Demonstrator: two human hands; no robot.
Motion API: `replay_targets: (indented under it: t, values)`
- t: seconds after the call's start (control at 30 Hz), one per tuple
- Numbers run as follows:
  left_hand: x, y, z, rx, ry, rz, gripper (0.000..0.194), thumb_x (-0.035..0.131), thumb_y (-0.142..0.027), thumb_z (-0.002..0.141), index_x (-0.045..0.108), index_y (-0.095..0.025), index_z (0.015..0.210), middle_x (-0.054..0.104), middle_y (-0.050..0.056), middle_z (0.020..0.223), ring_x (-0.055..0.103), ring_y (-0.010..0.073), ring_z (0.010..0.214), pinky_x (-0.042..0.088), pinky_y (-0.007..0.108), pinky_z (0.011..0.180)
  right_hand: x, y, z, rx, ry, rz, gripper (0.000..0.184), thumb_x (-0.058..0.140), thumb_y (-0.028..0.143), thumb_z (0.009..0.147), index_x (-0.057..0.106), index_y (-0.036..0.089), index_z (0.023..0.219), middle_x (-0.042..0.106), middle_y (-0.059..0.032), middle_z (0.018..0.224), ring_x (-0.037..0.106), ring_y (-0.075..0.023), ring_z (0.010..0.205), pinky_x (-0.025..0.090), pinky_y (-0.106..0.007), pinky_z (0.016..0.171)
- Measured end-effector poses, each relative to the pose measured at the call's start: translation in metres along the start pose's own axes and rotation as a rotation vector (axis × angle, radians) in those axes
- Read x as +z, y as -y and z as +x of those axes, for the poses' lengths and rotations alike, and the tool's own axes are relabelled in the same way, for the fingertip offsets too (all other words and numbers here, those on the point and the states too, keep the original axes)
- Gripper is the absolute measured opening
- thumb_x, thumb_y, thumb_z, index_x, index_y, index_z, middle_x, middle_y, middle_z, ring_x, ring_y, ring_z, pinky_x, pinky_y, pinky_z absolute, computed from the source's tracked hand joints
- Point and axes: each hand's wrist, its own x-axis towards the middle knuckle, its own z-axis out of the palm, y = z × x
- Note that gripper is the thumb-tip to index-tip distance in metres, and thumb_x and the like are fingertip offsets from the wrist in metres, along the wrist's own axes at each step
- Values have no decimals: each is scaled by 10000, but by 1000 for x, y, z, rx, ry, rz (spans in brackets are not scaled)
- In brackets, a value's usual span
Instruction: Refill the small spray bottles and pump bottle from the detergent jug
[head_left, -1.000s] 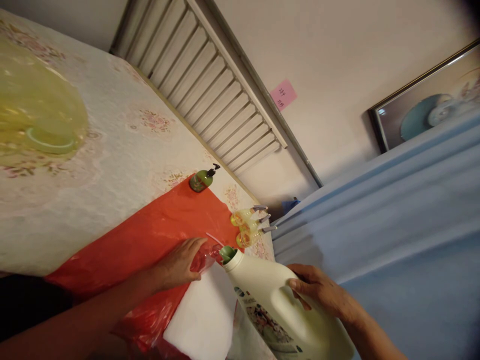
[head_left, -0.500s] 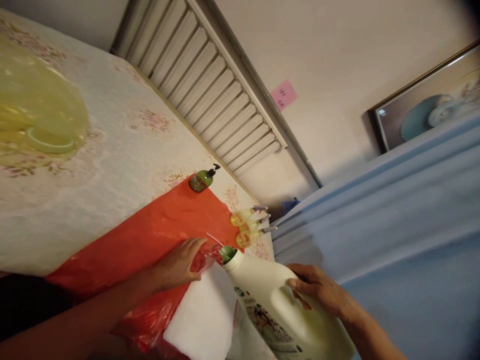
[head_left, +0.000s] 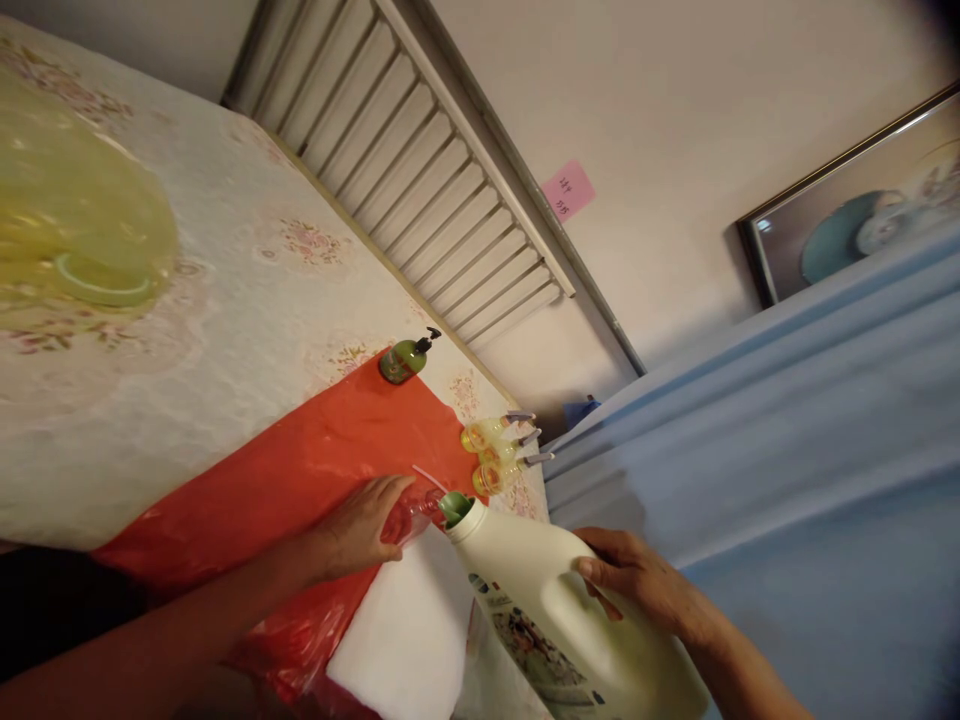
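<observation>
My right hand [head_left: 637, 585] grips the handle of a large white jug [head_left: 547, 610], tilted so its green spout [head_left: 452, 506] meets the mouth of a small clear bottle [head_left: 411, 515]. Around that small bottle my left hand [head_left: 358, 528] is closed, holding it on the red plastic sheet [head_left: 285, 480]. A white pad [head_left: 409, 640] lies just below the bottle.
Three small yellow pump bottles [head_left: 491, 450] stand past the jug's spout, and a green pump bottle [head_left: 405, 358] at the red sheet's far corner. A floral tablecloth [head_left: 225, 300] covers the table; a yellow translucent cover [head_left: 67, 230] lies far left. Blue cloth [head_left: 750, 450] hangs right.
</observation>
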Motion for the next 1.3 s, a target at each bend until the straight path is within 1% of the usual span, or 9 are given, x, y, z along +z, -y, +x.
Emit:
replay_targets:
  t: [0.13, 0.27, 0.47, 0.67, 0.83, 0.97, 1.13, 1.23, 1.3]
  values:
    - [-2, -3, -1, 7, 16, 12, 854, 722, -197, 610, 393, -226, 1397, 459, 142, 1499, 384, 321, 1407, 323, 482, 1156, -1, -2, 0, 6, -7, -3, 482, 615, 613, 835, 624, 133, 876, 515, 28, 636, 444, -81, 482, 318, -212, 477]
    - [-1, 0, -2, 1, 18, 16, 860, 726, -207, 616, 378, -238, 1403, 447, 135, 1507, 377, 313, 1413, 314, 477, 1162, -1, -6, -1, -5, -5, -1, 476, 609, 601, 847, 639, 130, 908, 520, 26, 644, 451, -83, 486, 325, -214, 480]
    - [6, 8, 0, 35, -9, 35, 873, 729, -217, 628, 350, -283, 1412, 454, 115, 1505, 388, 314, 1405, 317, 504, 1157, 0, -4, -1, -11, -4, -5, 467, 605, 597, 851, 635, 133, 886, 520, 25, 647, 445, -79, 484, 314, -214, 479]
    - [4, 5, -1, 25, 4, 32, 869, 732, -223, 630, 353, -215, 1413, 451, 149, 1502, 379, 316, 1406, 310, 490, 1161, -1, -4, -1, -1, -4, -15, 490, 604, 610, 843, 634, 125, 902, 527, 19, 651, 454, -85, 487, 320, -215, 475]
    - [3, 4, -1, 16, 14, 32, 865, 724, -234, 634, 346, -232, 1412, 444, 139, 1511, 375, 317, 1411, 312, 501, 1157, 0, -3, -2, 5, -9, -26, 493, 602, 615, 841, 639, 127, 897, 521, 18, 656, 453, -86, 489, 325, -218, 478]
    - [4, 5, -1, 16, 15, 37, 866, 718, -233, 635, 342, -216, 1415, 441, 151, 1510, 370, 320, 1412, 306, 502, 1160, 0, -3, -1, 2, -5, -18, 497, 600, 621, 838, 639, 130, 902, 521, 17, 662, 454, -88, 488, 327, -219, 479]
    - [3, 5, -1, 25, -3, 30, 860, 710, -225, 630, 349, -242, 1410, 454, 125, 1502, 380, 315, 1408, 320, 494, 1154, 3, -15, 0, -16, -9, 20, 470, 604, 606, 844, 631, 141, 902, 526, 19, 665, 451, -91, 494, 325, -220, 482]
    - [4, 6, -1, 50, -16, 31, 855, 712, -231, 632, 352, -256, 1407, 479, 110, 1479, 404, 316, 1387, 331, 496, 1143, 12, -28, 1, -28, -13, 68, 459, 606, 604, 840, 618, 146, 846, 517, 26, 645, 431, -86, 486, 307, -223, 490]
    - [5, 7, 0, 73, -25, 28, 843, 714, -223, 632, 367, -261, 1399, 499, 106, 1457, 427, 318, 1366, 338, 496, 1136, 20, -37, 1, -29, -26, 105, 473, 618, 620, 812, 619, 147, 819, 508, 30, 638, 414, -85, 492, 295, -225, 496]
